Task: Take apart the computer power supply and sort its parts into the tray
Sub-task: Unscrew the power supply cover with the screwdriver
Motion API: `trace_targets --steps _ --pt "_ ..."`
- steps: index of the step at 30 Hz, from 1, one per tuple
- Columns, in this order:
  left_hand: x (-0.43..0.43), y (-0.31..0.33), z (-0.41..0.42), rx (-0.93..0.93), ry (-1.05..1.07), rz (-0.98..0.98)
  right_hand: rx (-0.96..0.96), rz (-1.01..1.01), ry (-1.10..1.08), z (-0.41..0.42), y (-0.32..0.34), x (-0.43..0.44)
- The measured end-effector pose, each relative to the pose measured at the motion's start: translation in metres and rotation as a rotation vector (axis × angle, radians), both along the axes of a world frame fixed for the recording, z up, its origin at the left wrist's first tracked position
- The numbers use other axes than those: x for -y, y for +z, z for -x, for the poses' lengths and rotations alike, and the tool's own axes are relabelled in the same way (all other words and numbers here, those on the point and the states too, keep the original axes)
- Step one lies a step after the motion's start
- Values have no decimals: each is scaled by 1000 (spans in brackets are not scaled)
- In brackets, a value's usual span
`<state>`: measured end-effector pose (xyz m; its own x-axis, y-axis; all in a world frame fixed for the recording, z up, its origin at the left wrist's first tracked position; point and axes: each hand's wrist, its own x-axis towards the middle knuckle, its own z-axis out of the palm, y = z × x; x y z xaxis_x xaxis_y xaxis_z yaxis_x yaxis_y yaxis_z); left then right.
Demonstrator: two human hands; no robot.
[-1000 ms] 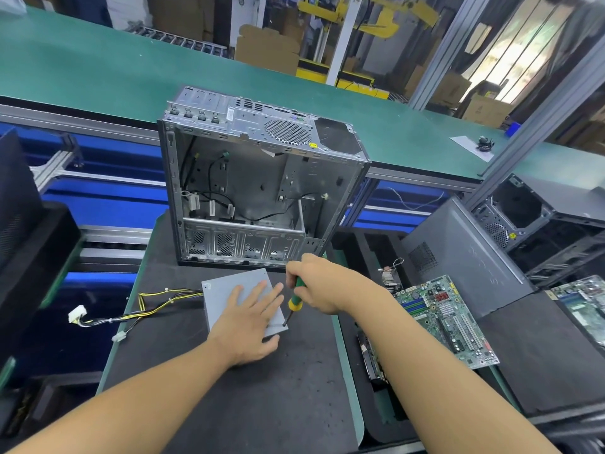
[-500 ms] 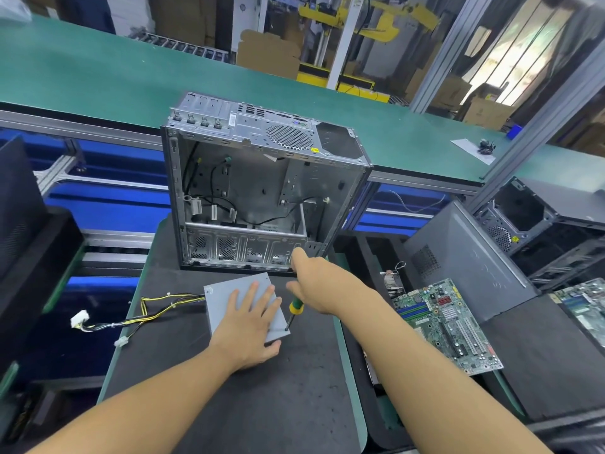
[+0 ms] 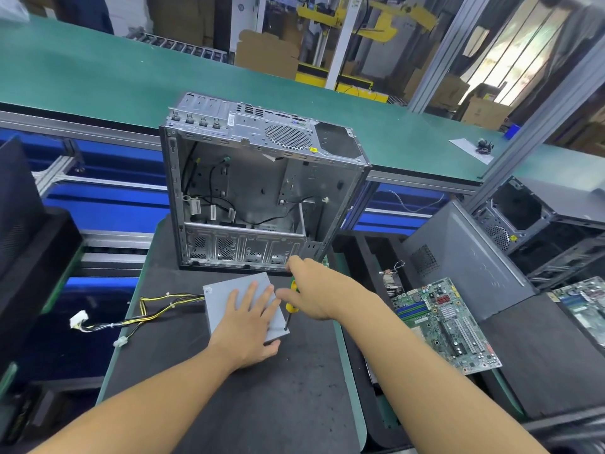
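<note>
here, left hand (image 3: 248,326) flat on boxy grey metal power supply (image 3: 226,291), right hand (image 3: 314,290) tight around screwdriver (image 3: 292,306)

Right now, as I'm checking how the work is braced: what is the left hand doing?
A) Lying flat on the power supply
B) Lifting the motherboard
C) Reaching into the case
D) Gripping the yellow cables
A: the left hand lies flat, fingers spread, on the power supply, while the right hand holds the screwdriver at the supply's right edge.
</note>
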<state>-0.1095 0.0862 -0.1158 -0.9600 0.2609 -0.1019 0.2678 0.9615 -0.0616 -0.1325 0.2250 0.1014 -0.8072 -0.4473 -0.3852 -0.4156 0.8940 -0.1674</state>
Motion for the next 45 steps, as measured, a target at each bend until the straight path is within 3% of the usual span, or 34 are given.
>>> trace_targets --steps 5,15,24,35,38,41,45 --pt "1 -1 0 -13 3 -17 -129 -40 -95 2 -6 -2" --pt "2 -5 1 -10 1 -15 -35 12 116 7 0 -7" --pt "2 -4 1 -10 -8 -15 -97 -93 49 5 -6 -5" --pt "3 -4 1 -12 -11 -26 33 101 70 9 0 -4" --pt "3 -4 1 -7 -8 -44 -48 8 93 6 -4 -5" --pt "3 -3 1 0 -8 -39 -276 -125 139 4 -9 -5" --pt "3 -2 0 -5 -8 -50 -429 -116 206 4 -17 -5"
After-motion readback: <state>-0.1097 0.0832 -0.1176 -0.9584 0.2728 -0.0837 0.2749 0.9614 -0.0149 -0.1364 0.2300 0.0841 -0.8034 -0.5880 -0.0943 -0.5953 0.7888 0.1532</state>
